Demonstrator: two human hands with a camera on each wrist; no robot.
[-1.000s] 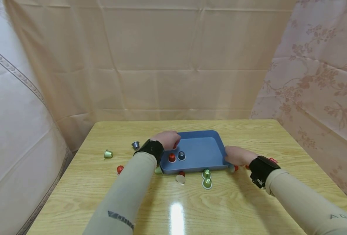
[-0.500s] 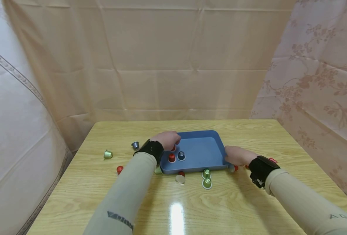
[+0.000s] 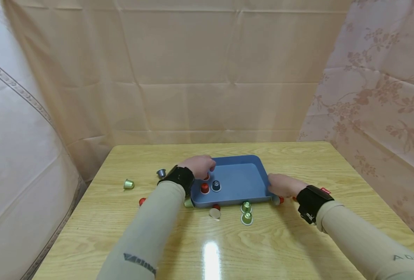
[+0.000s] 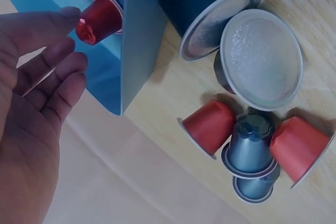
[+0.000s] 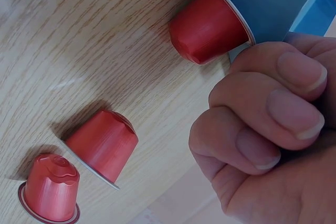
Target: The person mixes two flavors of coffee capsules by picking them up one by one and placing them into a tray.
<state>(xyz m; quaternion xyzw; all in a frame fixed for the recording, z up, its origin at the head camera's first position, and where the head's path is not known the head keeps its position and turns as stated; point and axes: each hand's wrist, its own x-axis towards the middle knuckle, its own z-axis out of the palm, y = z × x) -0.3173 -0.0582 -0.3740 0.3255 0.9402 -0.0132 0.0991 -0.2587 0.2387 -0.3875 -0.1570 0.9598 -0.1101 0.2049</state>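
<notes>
A blue tray (image 3: 242,179) lies on the wooden table. At its left end is my left hand (image 3: 198,166), fingers loosely spread. In the left wrist view its fingertips are right beside a red coffee capsule (image 4: 102,20) that stands in the tray; no finger wraps round it. Another red capsule (image 3: 205,188) and a dark blue capsule (image 3: 216,186) stand nearby in the tray. My right hand (image 3: 283,185) grips the tray's right edge, its thumb hidden; the outer fingers (image 5: 283,114) curl into the palm.
Two green capsules (image 3: 247,218) and a tipped red one with a pale lid (image 3: 214,213) lie before the tray. Left are a green capsule (image 3: 128,184) and a blue-grey one (image 3: 161,173). Several red capsules (image 5: 102,145) lie right, close to my right hand.
My left hand and forearm have shifted slightly left, so the sleeve covers more of the red capsule on the table. The tray and my right hand stay in place.
</notes>
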